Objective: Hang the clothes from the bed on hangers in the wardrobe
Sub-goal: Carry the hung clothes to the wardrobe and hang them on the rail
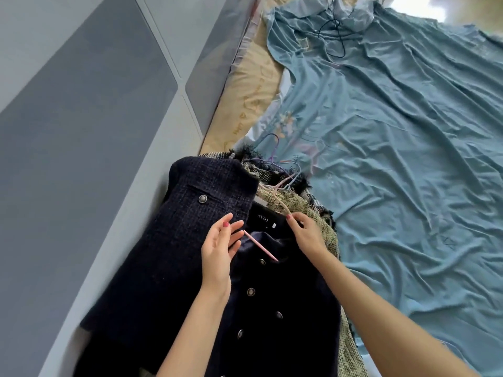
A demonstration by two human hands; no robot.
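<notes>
A navy tweed jacket [190, 240] with metal buttons lies at the bed's left edge, its left front folded back to show the dark lining and label. A pink hanger [261, 247] lies across the lining near the collar. My left hand [219, 248] hovers over the folded front, fingers apart, fingertips at the hanger's near end. My right hand [306, 229] pinches a pink hanger arm at the collar's right side. Under the jacket lie light tweed garments [313, 210] with black fringe. Purple and pink hangers [275, 159] rest on them.
The bed is covered by a wrinkled blue sheet [408, 159]. A beige pillow [250, 96] lies at the head end against a grey padded headboard [81, 131]. A dark cord [336, 34] lies on the far bedding.
</notes>
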